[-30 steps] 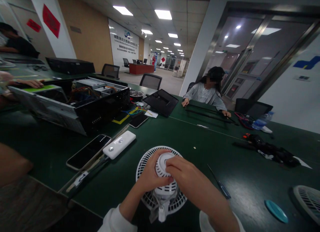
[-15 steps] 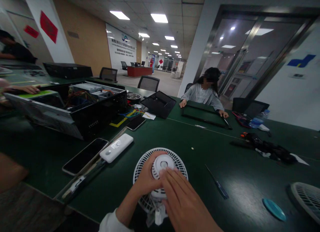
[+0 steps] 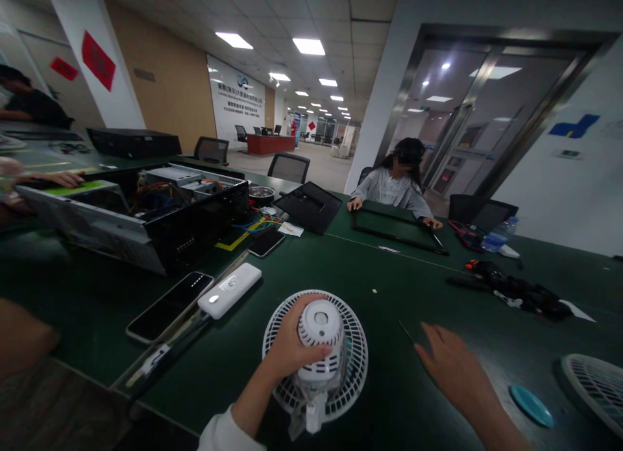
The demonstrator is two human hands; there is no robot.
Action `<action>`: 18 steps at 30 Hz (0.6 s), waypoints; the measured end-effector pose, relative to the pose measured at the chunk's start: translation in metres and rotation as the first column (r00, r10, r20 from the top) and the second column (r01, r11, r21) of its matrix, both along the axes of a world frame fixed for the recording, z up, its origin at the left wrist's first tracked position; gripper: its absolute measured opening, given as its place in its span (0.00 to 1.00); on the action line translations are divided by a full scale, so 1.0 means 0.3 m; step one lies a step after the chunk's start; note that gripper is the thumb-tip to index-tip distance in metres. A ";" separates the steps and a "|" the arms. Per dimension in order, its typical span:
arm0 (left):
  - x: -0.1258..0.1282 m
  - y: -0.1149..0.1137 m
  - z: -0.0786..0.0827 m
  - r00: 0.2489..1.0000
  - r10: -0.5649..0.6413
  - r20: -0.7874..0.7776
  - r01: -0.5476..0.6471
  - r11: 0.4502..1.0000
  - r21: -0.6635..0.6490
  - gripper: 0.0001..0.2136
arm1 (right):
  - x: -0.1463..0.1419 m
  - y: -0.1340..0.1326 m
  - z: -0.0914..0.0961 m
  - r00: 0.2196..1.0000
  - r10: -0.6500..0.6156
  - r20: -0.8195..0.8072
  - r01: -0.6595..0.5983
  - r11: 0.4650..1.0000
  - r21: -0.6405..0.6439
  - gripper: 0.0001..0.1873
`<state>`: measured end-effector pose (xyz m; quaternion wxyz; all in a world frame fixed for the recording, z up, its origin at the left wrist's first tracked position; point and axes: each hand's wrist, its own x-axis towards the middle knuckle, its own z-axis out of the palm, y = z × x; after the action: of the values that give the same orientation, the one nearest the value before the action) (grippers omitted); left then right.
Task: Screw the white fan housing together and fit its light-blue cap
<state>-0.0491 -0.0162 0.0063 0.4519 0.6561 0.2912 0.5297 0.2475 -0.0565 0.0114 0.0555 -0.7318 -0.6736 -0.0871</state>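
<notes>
A small white fan lies face down on the green table, its round grille (image 3: 357,360) flat below and its motor housing (image 3: 321,318) on top. My left hand (image 3: 294,344) is closed around the housing, thumb across its near side. To the right, my right hand (image 3: 455,366) reaches over a screwdriver (image 3: 405,331) with fingers stretched out. Only the thin shaft shows; the handle is hidden beneath the hand. A teal round cap (image 3: 531,405) rests on the table right of that hand, beside another white fan grille (image 3: 596,386).
Left of the fan are a white power bank (image 3: 231,291), a phone (image 3: 168,308) and an open computer case (image 3: 195,217). Across the table a person holds a black frame (image 3: 399,233). Dark tangled gear (image 3: 511,285) and a water bottle (image 3: 500,235) are at right.
My right hand has left the fan's motor housing and moved right, over the screwdriver. My left hand has stayed on the housing.
</notes>
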 end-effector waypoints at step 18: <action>0.123 0.045 -0.020 1.000 -0.019 -0.016 0.020 0.999 0.040 0.30 | 0.074 0.063 0.151 0.739 0.034 -0.672 0.300 0.878 0.374 0.15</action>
<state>-0.0121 -0.0027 0.0004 0.4414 0.6719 0.2776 0.5259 0.2698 -0.0376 0.0566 0.4546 -0.7275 -0.5136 0.0169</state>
